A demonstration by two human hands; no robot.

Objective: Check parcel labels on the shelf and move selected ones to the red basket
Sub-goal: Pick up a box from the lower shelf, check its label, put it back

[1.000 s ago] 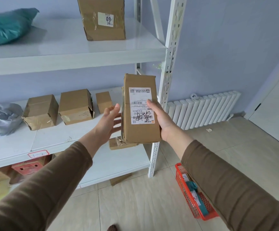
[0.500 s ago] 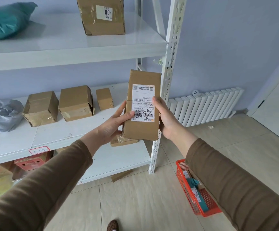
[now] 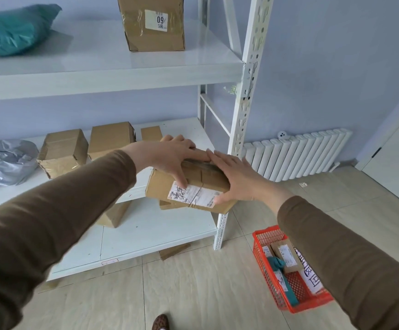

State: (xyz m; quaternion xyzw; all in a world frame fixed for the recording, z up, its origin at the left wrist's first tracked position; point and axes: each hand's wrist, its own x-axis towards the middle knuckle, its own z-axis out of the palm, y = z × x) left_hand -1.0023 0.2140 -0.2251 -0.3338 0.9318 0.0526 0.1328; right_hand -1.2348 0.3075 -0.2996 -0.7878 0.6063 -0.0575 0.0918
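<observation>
A flat cardboard parcel with a white label lies tilted at the right front edge of the middle shelf. My left hand grips its top from the left, thumb on the label. My right hand grips its right end, palm down. The parcel rests over a smaller flat box beneath it. The red basket stands on the floor at the lower right, partly hidden by my right sleeve, with several parcels inside.
Two brown boxes, a small box and a grey bag sit on the middle shelf. Top shelf holds a labelled box and a teal bag. A white upright, a radiator and a door stand right.
The parcel was held upright with its label facing me; now it is turned on its side and lowered to the middle shelf's edge, both hands over it.
</observation>
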